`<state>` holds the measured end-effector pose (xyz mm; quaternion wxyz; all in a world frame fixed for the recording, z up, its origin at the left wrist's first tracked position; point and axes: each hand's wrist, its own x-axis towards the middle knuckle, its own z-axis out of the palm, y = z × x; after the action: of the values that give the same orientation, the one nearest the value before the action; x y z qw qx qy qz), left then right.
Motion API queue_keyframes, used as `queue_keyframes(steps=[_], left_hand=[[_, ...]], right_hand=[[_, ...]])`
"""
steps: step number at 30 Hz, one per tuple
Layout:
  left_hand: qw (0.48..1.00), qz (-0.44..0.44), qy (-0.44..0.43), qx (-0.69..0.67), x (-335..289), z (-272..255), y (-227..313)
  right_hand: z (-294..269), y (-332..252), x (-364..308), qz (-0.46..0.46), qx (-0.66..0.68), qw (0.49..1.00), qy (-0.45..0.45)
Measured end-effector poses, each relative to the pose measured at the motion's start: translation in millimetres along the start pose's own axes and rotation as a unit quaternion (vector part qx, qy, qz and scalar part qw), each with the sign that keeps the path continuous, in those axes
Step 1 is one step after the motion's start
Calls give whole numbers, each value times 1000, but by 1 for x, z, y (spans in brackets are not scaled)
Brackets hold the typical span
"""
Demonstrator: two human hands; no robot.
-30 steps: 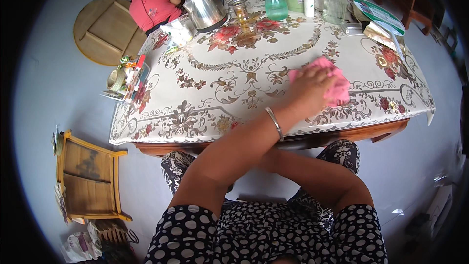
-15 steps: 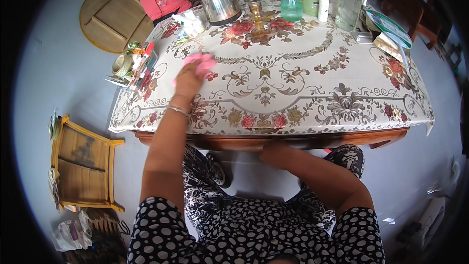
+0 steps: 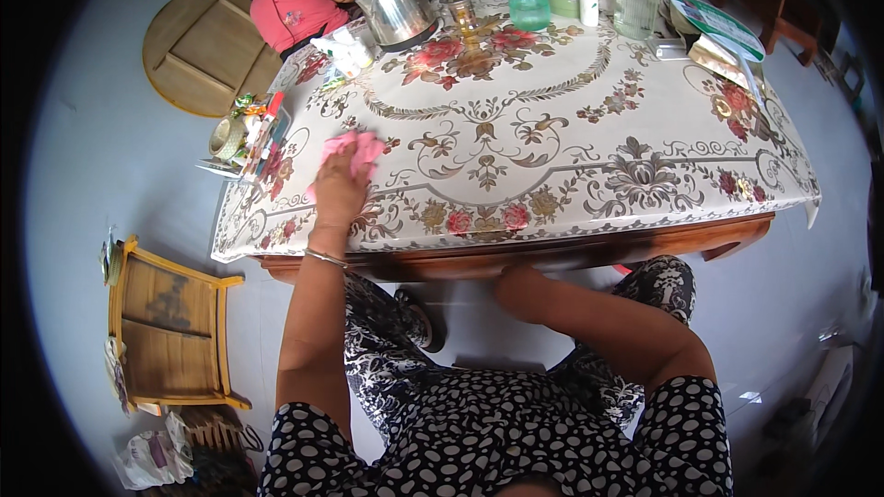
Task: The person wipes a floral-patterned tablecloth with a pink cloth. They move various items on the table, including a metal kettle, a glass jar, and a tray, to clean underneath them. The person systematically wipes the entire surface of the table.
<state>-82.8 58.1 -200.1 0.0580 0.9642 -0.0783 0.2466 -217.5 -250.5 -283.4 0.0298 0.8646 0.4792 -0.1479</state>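
Pink cloth [image 3: 354, 153]: soft, crumpled, bunched into a loose wad, lying flat on the bench [image 3: 552, 156] near its left edge, on the floral-patterned cover. Left hand [image 3: 339, 186] lies palm-down on the cloth's near part, fingers pressed on it; the far part shows beyond the fingers. Cloth sits just right of the clutter at the bench's left rim.

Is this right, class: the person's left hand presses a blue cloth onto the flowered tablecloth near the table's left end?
Not quite. The head view shows the cloth is pink, not blue. The left hand does press it onto the flowered tablecloth near the table's left end.
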Motion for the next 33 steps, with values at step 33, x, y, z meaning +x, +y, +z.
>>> queue_keyframes(steps=[33], left_hand=[[976,163,-79,-124,76,42,213]], right_hand=[[4,13,15,4,-9,1000,-29]])
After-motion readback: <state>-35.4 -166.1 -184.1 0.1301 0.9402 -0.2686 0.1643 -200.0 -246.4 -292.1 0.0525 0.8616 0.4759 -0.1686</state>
